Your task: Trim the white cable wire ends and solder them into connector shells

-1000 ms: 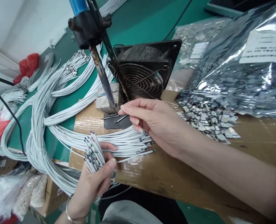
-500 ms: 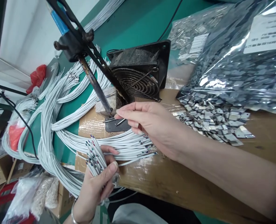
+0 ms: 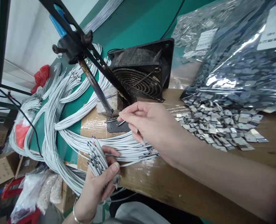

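Observation:
My left hand (image 3: 98,183) grips a bundle of thin white wires (image 3: 96,155) with coloured stripped tips, held upright at the table's near edge. My right hand (image 3: 149,124) is closed in a pinch on a thin metal pin or wire end (image 3: 121,123), held at the tip of a mounted soldering iron (image 3: 94,84) over a small dark metal plate (image 3: 116,126). More white wires (image 3: 128,146) lie flat under my right hand.
A black fan (image 3: 142,73) stands behind the iron. Loose small metal pieces (image 3: 217,121) spill from a silver foil bag (image 3: 240,62) at the right. Long loops of white cable (image 3: 54,105) cover the green table at the left. A brown cardboard sheet (image 3: 175,183) covers the near table.
The view has shifted slightly. My right hand stays pinched at the iron's tip; my left hand keeps its hold on the wire bundle.

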A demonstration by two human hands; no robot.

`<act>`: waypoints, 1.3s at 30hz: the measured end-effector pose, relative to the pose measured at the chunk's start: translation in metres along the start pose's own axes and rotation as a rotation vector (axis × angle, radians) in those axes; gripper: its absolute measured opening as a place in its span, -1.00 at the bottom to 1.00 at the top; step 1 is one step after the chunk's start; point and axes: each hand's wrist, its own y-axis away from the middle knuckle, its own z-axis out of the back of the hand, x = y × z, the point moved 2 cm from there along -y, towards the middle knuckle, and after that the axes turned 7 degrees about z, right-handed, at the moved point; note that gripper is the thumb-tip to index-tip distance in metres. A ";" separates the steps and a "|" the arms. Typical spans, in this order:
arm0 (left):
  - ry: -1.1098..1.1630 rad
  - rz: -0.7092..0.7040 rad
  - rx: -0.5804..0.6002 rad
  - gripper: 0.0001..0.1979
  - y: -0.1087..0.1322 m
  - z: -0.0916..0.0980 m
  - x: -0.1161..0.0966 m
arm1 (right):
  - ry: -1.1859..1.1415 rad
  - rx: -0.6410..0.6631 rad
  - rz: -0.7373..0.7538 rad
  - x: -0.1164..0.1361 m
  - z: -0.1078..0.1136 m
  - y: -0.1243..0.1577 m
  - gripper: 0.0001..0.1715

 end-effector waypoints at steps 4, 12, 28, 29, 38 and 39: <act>0.012 -0.005 0.013 -0.76 0.000 0.000 0.001 | -0.035 -0.037 -0.079 -0.007 -0.002 0.000 -0.79; 0.021 -0.011 -0.005 -0.78 0.002 -0.002 0.002 | -0.139 0.049 -0.116 -0.007 0.000 -0.004 -0.82; -0.039 0.007 -0.094 -0.77 0.002 -0.003 0.000 | -0.170 0.081 -0.157 -0.007 0.001 -0.006 -0.82; -0.044 0.009 -0.097 -0.76 0.002 -0.003 0.000 | -0.172 0.088 -0.153 -0.007 0.001 -0.006 -0.82; -0.023 0.000 -0.058 -0.78 0.002 -0.005 0.000 | -0.162 0.100 -0.150 -0.008 0.002 -0.007 -0.81; -0.025 -0.001 -0.055 -0.78 0.002 -0.004 0.000 | -0.163 0.101 -0.145 -0.008 0.001 -0.007 -0.81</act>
